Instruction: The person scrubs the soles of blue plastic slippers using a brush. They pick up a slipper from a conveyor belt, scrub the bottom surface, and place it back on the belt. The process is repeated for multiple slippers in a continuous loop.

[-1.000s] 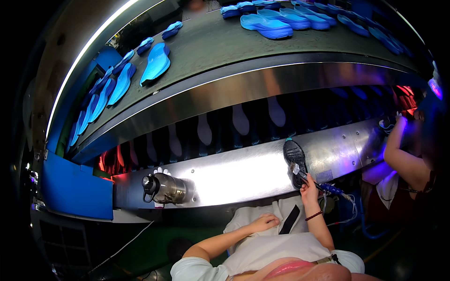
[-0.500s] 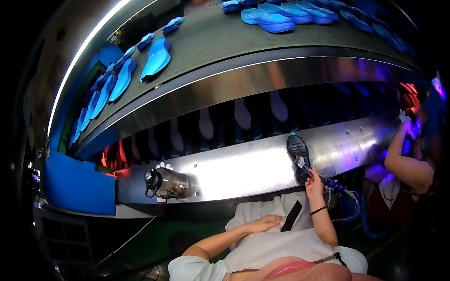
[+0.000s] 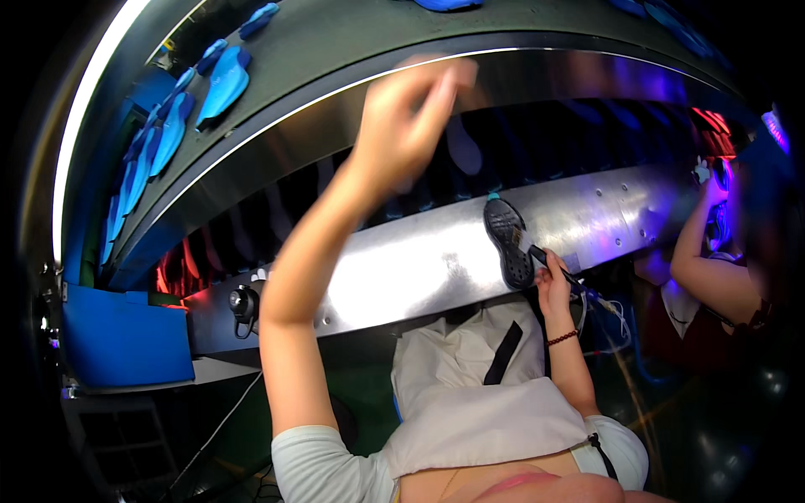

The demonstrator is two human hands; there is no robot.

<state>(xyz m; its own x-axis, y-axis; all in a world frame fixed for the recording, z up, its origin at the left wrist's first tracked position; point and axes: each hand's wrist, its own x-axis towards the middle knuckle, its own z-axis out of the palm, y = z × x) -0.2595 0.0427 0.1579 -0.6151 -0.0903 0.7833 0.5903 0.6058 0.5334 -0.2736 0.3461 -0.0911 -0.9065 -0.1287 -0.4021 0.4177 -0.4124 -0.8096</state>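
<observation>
A black shoe sole (image 3: 503, 225) lies on the metal ledge (image 3: 419, 251) in front of me. My right hand (image 3: 553, 292) grips a dark-handled brush (image 3: 543, 256) at the sole's near right side; thin tubes or wires trail from its back end. The brush head is over the sole, but I cannot tell whether it touches. My left hand (image 3: 402, 117) is raised over the front edge of the upper belt (image 3: 335, 71). Motion smears its fingers, and they look partly bent. Light blue shoe soles (image 3: 225, 82) lie on that belt.
A bottle with a black lid (image 3: 243, 303) stands at the left, partly hidden by my left forearm. Under the upper belt is a dark slot (image 3: 537, 138) with rows of soles. A co-worker's arm (image 3: 708, 243) is at the right. A blue panel (image 3: 126, 335) borders the left.
My left hand has risen from my lap to the upper belt's edge. My right hand stays by the black sole with the brush. The whole view has shifted.
</observation>
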